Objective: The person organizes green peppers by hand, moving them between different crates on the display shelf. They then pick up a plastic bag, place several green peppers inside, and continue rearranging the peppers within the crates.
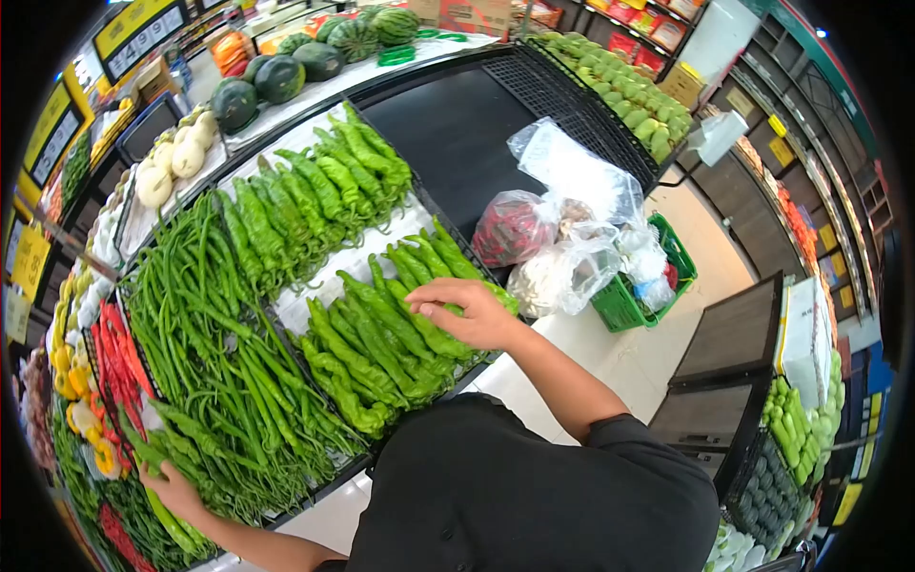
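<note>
My right hand (464,313) rests over the near row of light green peppers (367,329), its fingers bent and pointing left; whether it grips a pepper is hidden. At the lower left, my left hand (173,488) is at the edge of the green peppers (181,443), with its fingers around or against a green pepper, partly hidden. Between the hands lies a wide heap of thin long green peppers (214,334). A second row of wrinkled green peppers (315,195) lies farther back on white lining.
Bagged produce (515,229) sits on the display's right edge, above a green basket (618,305). Red peppers (119,367) lie at the left. Watermelons (279,80) stand at the back, green produce (629,95) at the back right. A dark cabinet (710,400) stands at the right.
</note>
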